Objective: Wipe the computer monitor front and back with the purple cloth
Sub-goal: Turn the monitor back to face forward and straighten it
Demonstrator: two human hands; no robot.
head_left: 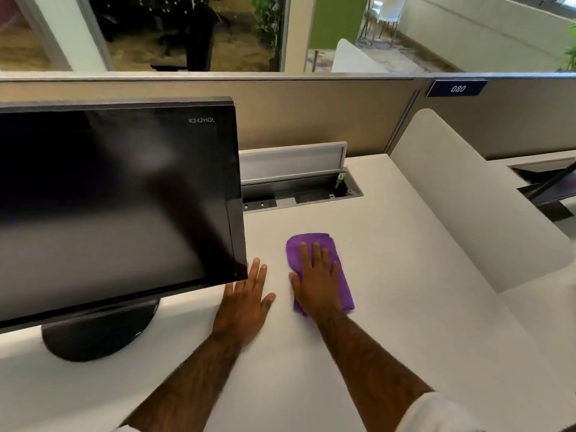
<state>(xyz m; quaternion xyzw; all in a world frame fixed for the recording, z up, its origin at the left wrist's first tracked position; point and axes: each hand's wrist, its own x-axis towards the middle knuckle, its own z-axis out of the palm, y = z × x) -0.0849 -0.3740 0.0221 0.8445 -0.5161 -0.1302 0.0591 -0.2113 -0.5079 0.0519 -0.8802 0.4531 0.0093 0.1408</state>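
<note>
A black computer monitor [118, 198] with a dark screen stands on a round black base [93, 335] at the left of the white desk [405, 275]. To its right a folded purple cloth [339, 275] lies flat on the desk. My right hand [318, 282] rests flat on top of the cloth with straight fingers. Just left of it, my left hand [246, 304] lies flat on the bare desk, its fingertips under the monitor's lower right corner.
An open cable tray [299, 191] with a raised lid sits in the desk behind the cloth. A beige partition wall [311, 113] runs along the back. A curved white divider [467, 213] stands at the right.
</note>
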